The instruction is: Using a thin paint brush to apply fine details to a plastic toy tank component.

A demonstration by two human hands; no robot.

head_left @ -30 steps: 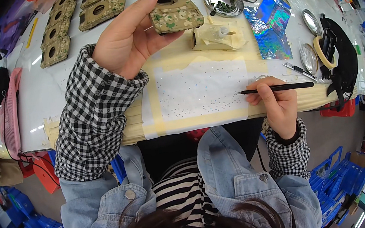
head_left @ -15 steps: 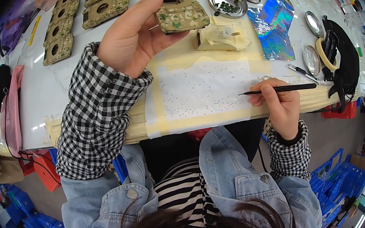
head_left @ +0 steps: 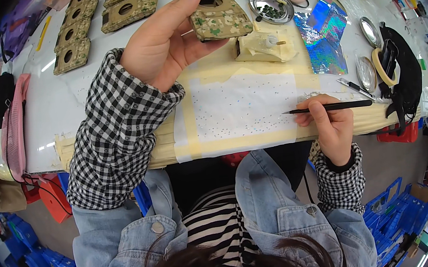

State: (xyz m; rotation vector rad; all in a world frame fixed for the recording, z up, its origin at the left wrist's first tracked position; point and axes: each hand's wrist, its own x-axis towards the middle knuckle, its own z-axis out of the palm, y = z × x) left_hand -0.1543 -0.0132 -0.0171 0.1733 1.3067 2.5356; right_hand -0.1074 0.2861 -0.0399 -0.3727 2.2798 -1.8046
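sheet [head_left: 236,98]: reaches table edge [head_left: 42,168], I think; room leftward
left hand [head_left: 166,43]: grips camo pouch [head_left: 224,23]
right hand [head_left: 326,122]: pinches black tool [head_left: 340,106]
grips: unchanged

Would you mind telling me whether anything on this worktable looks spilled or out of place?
Nothing looks clearly wrong. The tiny shiny specks on the white sheet might pass for a spill because they are scattered irregularly, but the black pen-like tool in the right hand points at them.
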